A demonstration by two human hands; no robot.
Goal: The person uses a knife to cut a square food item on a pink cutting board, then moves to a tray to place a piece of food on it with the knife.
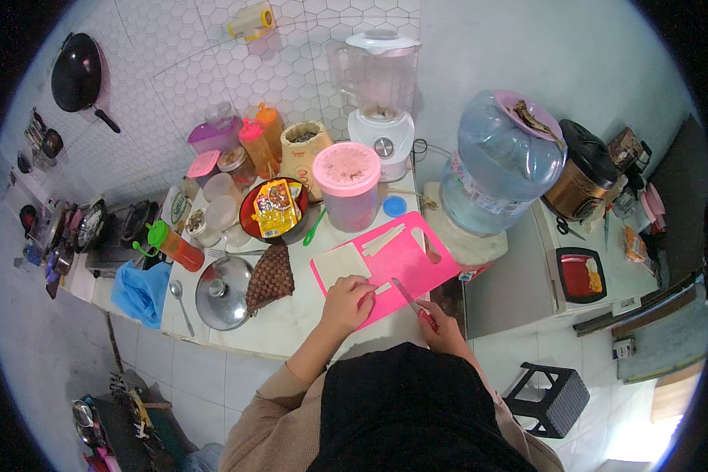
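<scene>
On a pink cutting board (410, 265) lies a square white sheet (341, 261), thin and dough-like. Several cut strips (383, 240) of similar material rest near the board's upper edge. My left hand (348, 302) is over the sheet's lower corner, fingers bent downward. A short white strip (383, 288) lies by its fingertips; whether they pinch it is hidden. My right hand (439, 327) grips a kitchen knife (406, 292) by its red handle. The blade points up and left over the board, apart from the sheet.
Behind the board stand a pink-lidded container (347, 189) and a blender (383, 106). Left are a bowl with yellow packets (277, 206), a metal lid (221, 293) and a woven pad (273, 277). A large water bottle (495, 171) stands right; a black stool (551, 398) is on the floor.
</scene>
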